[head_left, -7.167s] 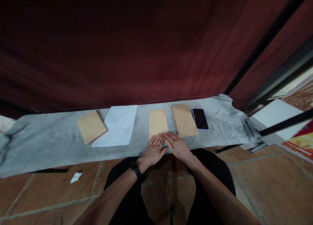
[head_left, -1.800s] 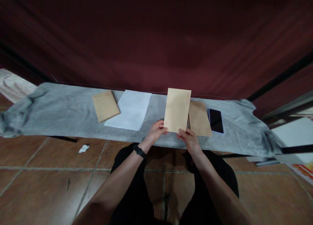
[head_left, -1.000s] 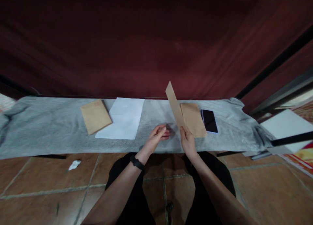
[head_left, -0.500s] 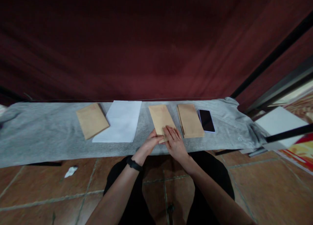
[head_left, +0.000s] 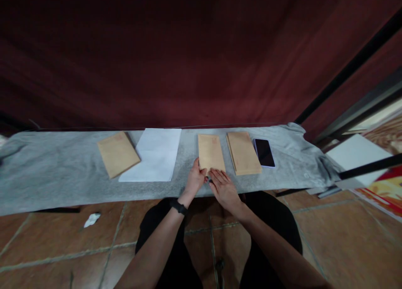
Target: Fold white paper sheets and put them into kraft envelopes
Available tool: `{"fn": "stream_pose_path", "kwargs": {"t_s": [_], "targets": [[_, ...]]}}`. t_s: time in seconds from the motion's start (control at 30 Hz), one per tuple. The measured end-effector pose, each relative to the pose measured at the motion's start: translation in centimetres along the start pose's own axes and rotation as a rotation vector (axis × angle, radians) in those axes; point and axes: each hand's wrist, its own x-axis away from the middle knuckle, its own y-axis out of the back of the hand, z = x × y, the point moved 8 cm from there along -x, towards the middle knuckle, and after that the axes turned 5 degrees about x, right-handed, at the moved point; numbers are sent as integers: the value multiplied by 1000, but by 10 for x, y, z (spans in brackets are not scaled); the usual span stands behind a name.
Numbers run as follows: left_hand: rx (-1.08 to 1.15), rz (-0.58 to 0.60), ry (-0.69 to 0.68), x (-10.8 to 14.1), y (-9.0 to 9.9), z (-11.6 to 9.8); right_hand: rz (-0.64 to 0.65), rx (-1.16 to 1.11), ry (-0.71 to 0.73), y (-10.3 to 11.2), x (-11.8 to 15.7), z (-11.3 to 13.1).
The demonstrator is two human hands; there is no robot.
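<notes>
A brown paper envelope (head_left: 211,151) lies on the grey cloth in front of me, its long sides pointing away from me. My left hand (head_left: 196,178) holds its lower left corner, with the thumb on top. Flat along the envelope's near edge rest the outstretched fingers of my right hand (head_left: 223,187). Small reddish print shows near the envelope's far right corner. To the right is a stack of similar brown envelopes (head_left: 245,153). Further left, more brown envelopes (head_left: 118,154) overlap a stack of white paper (head_left: 159,155).
A phone (head_left: 264,153) lies beside the right stack. The grey cloth (head_left: 69,167) covers a narrow bench against a dark red curtain (head_left: 194,63). A white board (head_left: 358,157) and dark bars stand at the right. Crumpled white paper (head_left: 92,220) lies on the tiled floor.
The envelope between my hands has turned from slanting to nearly straight, and print now shows on it. My left hand has shifted slightly up its left side; the right stays at the near edge.
</notes>
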Motion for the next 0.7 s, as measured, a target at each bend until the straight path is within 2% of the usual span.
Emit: {"fn": "stream_pose_path", "kwargs": {"t_s": [0.17, 0.33, 0.43, 0.5, 0.57, 0.63, 0.7], "targets": [[-303, -105, -178, 8, 7, -18, 18, 53, -14, -7, 7, -3], [-703, -87, -221, 21, 0, -28, 9, 90, -26, -6, 10, -6], [-883, -111, -341, 33, -6, -37, 5, 99, -30, -6, 11, -5], [-958, -26, -490, 44, -21, -39, 11, 107, -33, -7, 11, -5], [-979, 131, -599, 56, -38, -31, 21, 117, -35, -9, 12, -6], [-955, 241, -637, 66, -47, -21, 30, 122, -29, -11, 14, -8], [-914, 278, -644, 72, -46, -14, 40, 115, -5, -12, 17, -8]]}}
